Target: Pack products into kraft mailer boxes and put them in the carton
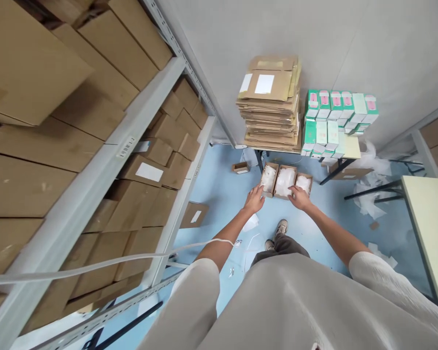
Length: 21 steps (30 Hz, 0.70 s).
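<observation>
Three open cardboard boxes stand side by side on the blue floor: the left box [267, 179], the middle box [285, 182] and the right box [304, 182]. Each has white wrapping inside, and what lies under it is hidden. At the near left corner of the left box is my left hand [254, 199], fingers stretched forward and apart. My right hand [299, 198] reaches to the near edges of the middle and right boxes, its thumb and fingers apart. Whether either hand presses on the cardboard I cannot tell.
Flattened cartons [272, 112] and green-white product boxes [323, 131] are stacked on a low table by the wall. Shelving [113, 155] loaded with brown boxes runs along the left. A pale table [430, 218] stands right. Plastic wrap [372, 184] litters the floor; a white cable [131, 260] crosses left.
</observation>
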Tool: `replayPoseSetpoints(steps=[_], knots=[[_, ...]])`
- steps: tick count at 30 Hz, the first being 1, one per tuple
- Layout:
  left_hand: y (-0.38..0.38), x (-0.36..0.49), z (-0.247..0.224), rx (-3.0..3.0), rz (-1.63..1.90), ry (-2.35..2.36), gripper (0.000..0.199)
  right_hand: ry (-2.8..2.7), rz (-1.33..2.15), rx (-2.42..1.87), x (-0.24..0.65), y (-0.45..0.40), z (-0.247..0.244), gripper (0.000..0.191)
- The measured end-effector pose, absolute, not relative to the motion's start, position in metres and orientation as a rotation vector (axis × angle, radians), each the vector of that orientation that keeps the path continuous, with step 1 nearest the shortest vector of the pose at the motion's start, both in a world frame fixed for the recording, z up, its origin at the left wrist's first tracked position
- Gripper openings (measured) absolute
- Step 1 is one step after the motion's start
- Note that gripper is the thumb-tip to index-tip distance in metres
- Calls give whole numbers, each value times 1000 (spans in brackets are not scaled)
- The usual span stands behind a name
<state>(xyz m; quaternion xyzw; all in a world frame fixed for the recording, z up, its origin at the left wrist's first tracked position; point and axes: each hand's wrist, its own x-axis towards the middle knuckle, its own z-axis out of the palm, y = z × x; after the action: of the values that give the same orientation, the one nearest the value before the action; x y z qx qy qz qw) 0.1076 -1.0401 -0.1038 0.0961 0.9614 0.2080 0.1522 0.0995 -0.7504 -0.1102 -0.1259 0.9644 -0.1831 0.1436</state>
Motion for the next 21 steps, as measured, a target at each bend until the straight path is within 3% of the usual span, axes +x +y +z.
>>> replayPoseSetpoints(steps=[10, 21], knots=[[-1063, 40, -199, 173, 712, 2725, 61, 2663, -550, -345, 19, -770, -199, 48], [-1074, -51, -381, 144, 864, 2690, 65, 2678, -629, -462, -81, -822, -359, 49]])
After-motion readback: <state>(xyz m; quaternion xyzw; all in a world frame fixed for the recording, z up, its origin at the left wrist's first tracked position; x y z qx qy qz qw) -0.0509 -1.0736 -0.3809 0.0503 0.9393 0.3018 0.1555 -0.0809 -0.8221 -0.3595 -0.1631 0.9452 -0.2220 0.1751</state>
